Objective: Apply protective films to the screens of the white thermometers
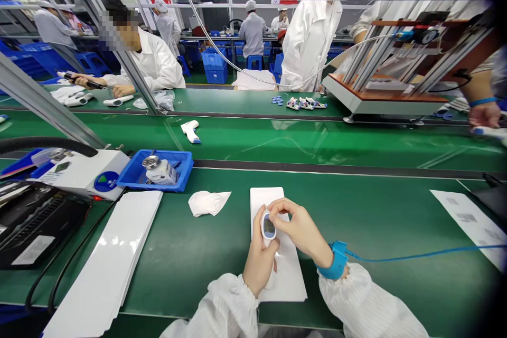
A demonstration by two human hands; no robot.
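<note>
A white handheld device with a small dark screen framed in blue is held upright over a stack of white sheets on the green bench. My left hand is wrapped round its body, thumb at the front below the screen. The fingertips of my right hand are bent together at the screen's upper right edge; whether they pinch anything small is hidden. A blue wrist strap with a cord circles my right wrist. Left of the sheets lies a crumpled white cloth.
A blue tray holds a small jar. Long white sheets lie at left beside a white box and black equipment. Another white device rests on the green belt. People in white coats work beyond; a metal-framed fixture stands back right.
</note>
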